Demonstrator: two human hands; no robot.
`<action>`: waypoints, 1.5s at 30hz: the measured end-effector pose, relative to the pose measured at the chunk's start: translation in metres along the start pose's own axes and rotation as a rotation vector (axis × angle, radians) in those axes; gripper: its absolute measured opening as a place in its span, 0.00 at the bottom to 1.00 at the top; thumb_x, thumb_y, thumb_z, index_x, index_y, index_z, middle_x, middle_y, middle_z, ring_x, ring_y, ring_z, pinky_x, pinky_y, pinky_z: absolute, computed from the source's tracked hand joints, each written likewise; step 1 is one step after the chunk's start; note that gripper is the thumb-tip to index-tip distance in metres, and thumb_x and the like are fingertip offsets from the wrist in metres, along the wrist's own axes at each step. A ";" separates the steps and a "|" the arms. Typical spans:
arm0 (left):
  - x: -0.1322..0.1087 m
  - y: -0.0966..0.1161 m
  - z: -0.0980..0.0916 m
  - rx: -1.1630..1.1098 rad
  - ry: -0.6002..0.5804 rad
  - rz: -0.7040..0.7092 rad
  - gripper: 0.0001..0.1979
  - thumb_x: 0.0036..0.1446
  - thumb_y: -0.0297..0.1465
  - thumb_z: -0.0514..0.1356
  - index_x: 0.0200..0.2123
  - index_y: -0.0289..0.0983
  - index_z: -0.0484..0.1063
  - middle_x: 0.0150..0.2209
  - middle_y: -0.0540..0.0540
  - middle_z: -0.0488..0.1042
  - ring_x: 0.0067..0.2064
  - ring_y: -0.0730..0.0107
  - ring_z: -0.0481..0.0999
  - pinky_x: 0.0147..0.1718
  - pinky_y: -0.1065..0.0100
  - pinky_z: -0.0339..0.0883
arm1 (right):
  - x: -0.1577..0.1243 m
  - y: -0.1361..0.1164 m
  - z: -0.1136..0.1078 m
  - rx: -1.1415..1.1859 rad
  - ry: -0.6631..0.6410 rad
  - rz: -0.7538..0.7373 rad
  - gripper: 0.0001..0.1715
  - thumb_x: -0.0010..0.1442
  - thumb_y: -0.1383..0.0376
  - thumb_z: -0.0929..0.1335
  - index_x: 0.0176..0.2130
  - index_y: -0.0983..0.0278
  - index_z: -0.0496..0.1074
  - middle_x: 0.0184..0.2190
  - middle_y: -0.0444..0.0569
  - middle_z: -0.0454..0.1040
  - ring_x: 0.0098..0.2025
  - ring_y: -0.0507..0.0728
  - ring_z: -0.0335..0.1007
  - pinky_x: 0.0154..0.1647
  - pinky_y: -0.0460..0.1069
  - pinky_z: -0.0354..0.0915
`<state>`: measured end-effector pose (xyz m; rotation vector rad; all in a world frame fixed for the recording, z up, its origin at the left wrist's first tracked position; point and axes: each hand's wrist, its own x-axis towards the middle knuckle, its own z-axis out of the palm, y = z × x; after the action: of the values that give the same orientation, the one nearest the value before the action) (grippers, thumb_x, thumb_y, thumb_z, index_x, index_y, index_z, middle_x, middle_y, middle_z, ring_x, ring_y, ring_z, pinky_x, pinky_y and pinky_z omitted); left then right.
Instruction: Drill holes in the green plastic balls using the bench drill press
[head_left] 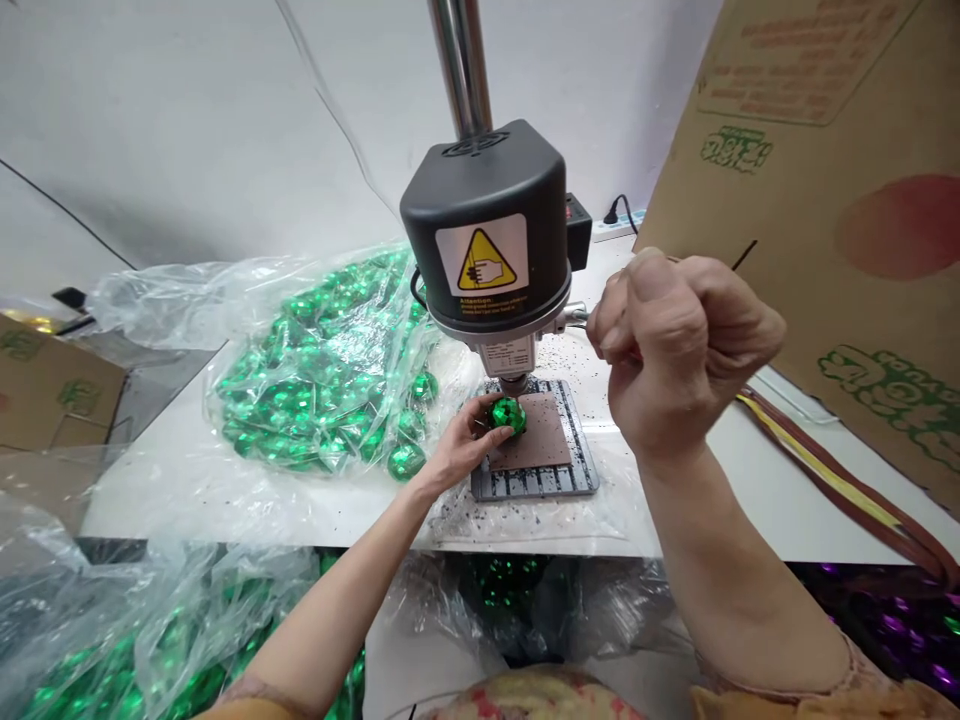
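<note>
One green ball (pixel 508 416) — in left hand (pixel 466 440); right hand (pixel 679 345) higher.

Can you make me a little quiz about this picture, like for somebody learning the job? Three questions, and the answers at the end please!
1. Which hand is holding the green ball in its fingers?
2. True or false: the right hand is curled closed by the metal lever.
3. What shape is the yellow sign on the front of the black machine?
a) a circle
b) a triangle
c) a star

Key:
1. The left hand.
2. True.
3. b
</note>
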<state>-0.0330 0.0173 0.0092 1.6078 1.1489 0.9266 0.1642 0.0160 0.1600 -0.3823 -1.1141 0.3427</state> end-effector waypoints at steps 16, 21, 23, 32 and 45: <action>-0.003 -0.003 0.038 0.368 0.224 0.177 0.26 0.55 0.33 0.70 0.56 0.40 0.70 0.51 0.41 0.75 0.54 0.55 0.74 0.54 0.55 0.69 | 0.003 -0.004 0.002 -0.111 -0.003 0.027 0.24 0.63 0.60 0.68 0.19 0.59 0.58 0.15 0.41 0.55 0.18 0.50 0.52 0.19 0.53 0.52; -0.004 -0.003 0.039 0.334 0.219 0.173 0.26 0.55 0.33 0.69 0.57 0.40 0.69 0.52 0.41 0.74 0.55 0.54 0.73 0.55 0.53 0.68 | -0.002 -0.001 0.001 -0.054 -0.002 -0.048 0.26 0.63 0.63 0.68 0.18 0.61 0.56 0.14 0.39 0.53 0.17 0.47 0.49 0.19 0.51 0.49; -0.005 -0.002 0.039 0.336 0.207 0.172 0.26 0.56 0.33 0.69 0.57 0.41 0.69 0.52 0.41 0.74 0.55 0.55 0.73 0.55 0.54 0.69 | -0.006 0.001 0.000 -0.010 0.005 -0.096 0.27 0.63 0.66 0.67 0.18 0.63 0.53 0.14 0.38 0.51 0.17 0.45 0.48 0.20 0.49 0.47; -0.006 -0.003 0.040 0.317 0.205 0.182 0.24 0.56 0.32 0.69 0.55 0.40 0.68 0.53 0.41 0.74 0.56 0.54 0.73 0.55 0.54 0.68 | -0.025 0.013 -0.008 -0.102 0.066 -0.158 0.30 0.64 0.63 0.67 0.18 0.63 0.48 0.15 0.38 0.49 0.17 0.45 0.46 0.18 0.48 0.48; -0.007 -0.003 0.040 0.252 0.189 0.164 0.25 0.56 0.35 0.69 0.55 0.40 0.67 0.53 0.41 0.73 0.56 0.54 0.73 0.57 0.53 0.66 | -0.038 0.029 -0.021 -0.006 -0.016 -0.345 0.26 0.57 0.74 0.66 0.19 0.63 0.46 0.13 0.36 0.50 0.14 0.45 0.46 0.17 0.47 0.48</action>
<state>0.0008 0.0009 -0.0057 1.8702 1.3209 1.0926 0.1659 0.0223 0.1085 -0.1867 -1.1731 0.0382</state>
